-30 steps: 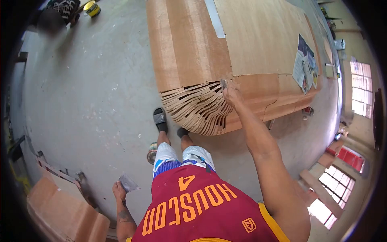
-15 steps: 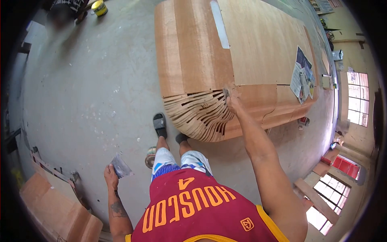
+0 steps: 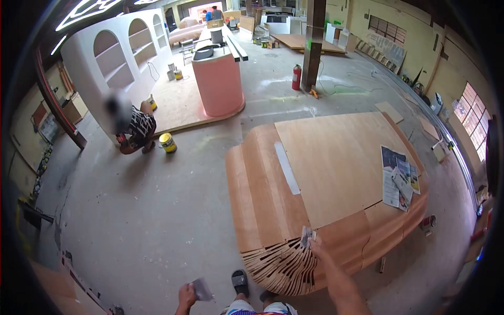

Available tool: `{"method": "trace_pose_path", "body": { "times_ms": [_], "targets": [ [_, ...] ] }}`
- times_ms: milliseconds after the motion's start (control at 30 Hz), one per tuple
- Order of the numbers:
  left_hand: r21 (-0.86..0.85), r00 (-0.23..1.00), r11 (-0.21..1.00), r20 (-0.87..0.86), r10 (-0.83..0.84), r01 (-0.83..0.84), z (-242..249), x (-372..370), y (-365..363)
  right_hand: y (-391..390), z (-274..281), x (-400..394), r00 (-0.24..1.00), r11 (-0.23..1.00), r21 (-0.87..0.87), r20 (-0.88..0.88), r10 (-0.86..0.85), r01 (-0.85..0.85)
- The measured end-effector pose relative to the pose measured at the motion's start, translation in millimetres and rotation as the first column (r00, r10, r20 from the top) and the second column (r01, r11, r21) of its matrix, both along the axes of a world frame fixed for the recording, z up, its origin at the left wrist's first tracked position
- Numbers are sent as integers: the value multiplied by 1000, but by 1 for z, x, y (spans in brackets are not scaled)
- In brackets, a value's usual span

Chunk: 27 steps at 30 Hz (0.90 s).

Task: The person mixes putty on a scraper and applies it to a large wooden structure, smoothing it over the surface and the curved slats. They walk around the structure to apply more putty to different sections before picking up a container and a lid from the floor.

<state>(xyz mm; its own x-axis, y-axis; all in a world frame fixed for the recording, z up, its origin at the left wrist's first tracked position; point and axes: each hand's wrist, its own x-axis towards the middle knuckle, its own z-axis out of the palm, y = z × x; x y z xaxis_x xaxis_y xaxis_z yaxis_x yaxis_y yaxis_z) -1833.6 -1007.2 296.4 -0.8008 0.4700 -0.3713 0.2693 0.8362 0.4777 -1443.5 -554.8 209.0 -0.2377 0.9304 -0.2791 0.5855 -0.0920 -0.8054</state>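
Observation:
My right hand (image 3: 316,245) is closed on a small putty knife (image 3: 307,237) at the corner of a large curved plywood piece (image 3: 325,173). Below the blade, narrow slits fan out across the bent corner (image 3: 278,265). My left hand (image 3: 187,296) holds a flat grey plate (image 3: 202,290) low over the floor, left of my feet. A pale strip (image 3: 287,168) lies along the top panel's left edge, and folded newspaper (image 3: 400,181) rests on the right part of the plywood.
A person (image 3: 137,123) crouches at the left beside a yellow bucket (image 3: 167,143). Behind stand a pink curved counter (image 3: 218,86), a white arched shelf unit (image 3: 86,63), a post (image 3: 313,47) and a fire extinguisher (image 3: 296,77). A can (image 3: 428,222) sits right of the plywood.
The view has tilted up, bringing the far workshop into sight, and the plywood sits lower in the frame. Both hands still hold their tools, the right one still at the slitted corner.

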Motion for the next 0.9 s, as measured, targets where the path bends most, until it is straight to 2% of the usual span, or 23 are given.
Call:
{"method": "trace_pose_path", "body": {
  "times_ms": [67, 133, 167, 200, 267, 367, 600, 667, 700, 733, 833, 867, 900],
  "targets": [
    [143, 992, 985, 68, -107, 96, -8, 13, 49, 1, -30, 28, 996, 996, -44, 8, -83, 84],
    [188, 967, 963, 129, -221, 195, 9, 33, 96, 20, -83, 71, 985, 980, -109, 56, -163, 168],
    [202, 955, 958, 176, -240, 204, 18, 38, 115, 20, -62, 78, 923, 929, -199, -171, -346, 311],
    [212, 940, 954, 225, -257, 211, 27, 44, 130, 16, -45, 92, 776, 851, -322, -363, -515, 414],
    [240, 909, 952, 325, -261, 187, 19, 48, 138, 27, -41, 130, 583, 717, -553, -439, -684, 425],
    [269, 895, 960, 406, -182, 73, 33, 55, 148, 35, -41, 161, 364, 578, -685, -451, -815, 443],
    [134, 817, 990, 575, -45, -40, 36, 54, 164, 18, -71, 188, 376, 550, -710, -411, -831, 440],
    [125, 786, 989, 619, -11, -84, 49, 69, 187, 3, -59, 187, 316, 479, -695, -361, -878, 537],
    [124, 791, 991, 611, -39, -46, 44, 72, 195, -5, -62, 189, 283, 438, -683, -334, -899, 584],
    [121, 794, 993, 605, -68, -8, 32, 71, 207, -15, -63, 193, 315, 401, -640, -250, -915, 656],
    [159, 797, 982, 578, -175, 100, -5, 73, 255, -60, -52, 218, 452, 505, -605, -254, -855, 616],
    [201, 782, 969, 576, -237, 146, 6, 80, 279, -80, -49, 227, 551, 544, -556, -175, -816, 628],
    [262, 747, 917, 534, -396, 300, -44, 64, 294, -108, -43, 238, 625, 559, -521, -61, -778, 645]
  ]
}}
